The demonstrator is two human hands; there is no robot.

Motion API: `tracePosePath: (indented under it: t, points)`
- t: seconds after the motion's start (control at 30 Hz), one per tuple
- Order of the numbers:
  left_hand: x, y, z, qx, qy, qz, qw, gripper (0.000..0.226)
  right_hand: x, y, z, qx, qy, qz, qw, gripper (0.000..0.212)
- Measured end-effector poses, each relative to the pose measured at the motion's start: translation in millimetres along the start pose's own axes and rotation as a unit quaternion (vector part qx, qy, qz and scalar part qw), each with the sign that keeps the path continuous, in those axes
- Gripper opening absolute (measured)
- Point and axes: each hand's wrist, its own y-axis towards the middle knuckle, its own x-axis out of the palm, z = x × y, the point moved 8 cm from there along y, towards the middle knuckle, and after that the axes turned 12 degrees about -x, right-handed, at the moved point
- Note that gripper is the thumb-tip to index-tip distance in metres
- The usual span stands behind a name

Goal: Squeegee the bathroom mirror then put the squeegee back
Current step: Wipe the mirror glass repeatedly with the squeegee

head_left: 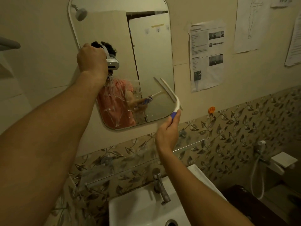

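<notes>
A tall mirror point(151, 51) with rounded corners hangs on the cream wall. Water streaks cover its lower left part. My right hand point(167, 129) grips the blue handle of a white squeegee point(169, 93). Its blade lies against the mirror's lower right part, tilted from upper left to lower right. My left hand point(92, 60) is raised at the mirror's left edge with its fingers curled against the rim. Whether they hold the rim is hidden by the back of the hand.
A white sink point(140, 207) with a chrome tap point(160, 185) stands below. A glass shelf point(146, 159) runs between the mirror and the sink. An orange hook point(211, 109) sticks to the wall on the right, under taped papers point(206, 56). A hand sprayer point(260, 145) hangs at far right.
</notes>
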Motion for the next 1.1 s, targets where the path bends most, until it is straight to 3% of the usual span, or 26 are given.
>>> tracePosePath:
  t: [0.2,0.7,0.83,0.97,1.1]
  points:
    - [1,1,2,0.018,0.006,0.017,1.000,0.021,14,11,7,0.069,-0.002,0.001,0.998,0.054]
    - [6,3,2,0.006,0.013,-0.006,1.000,0.029,51,-74,6,0.117,0.059,-0.033,0.991,0.054]
    - [6,4,0,0.010,0.008,-0.009,1.000,0.026,37,-37,-34,0.009,0.069,-0.023,0.997,0.053]
    - [4,1,1,0.022,0.000,-0.018,1.000,0.029,38,21,-82,-0.133,-0.028,-0.075,0.988,0.057]
    - [4,-1,2,0.020,0.014,-0.017,1.000,0.030,48,51,-91,-0.202,-0.116,-0.135,0.963,0.060]
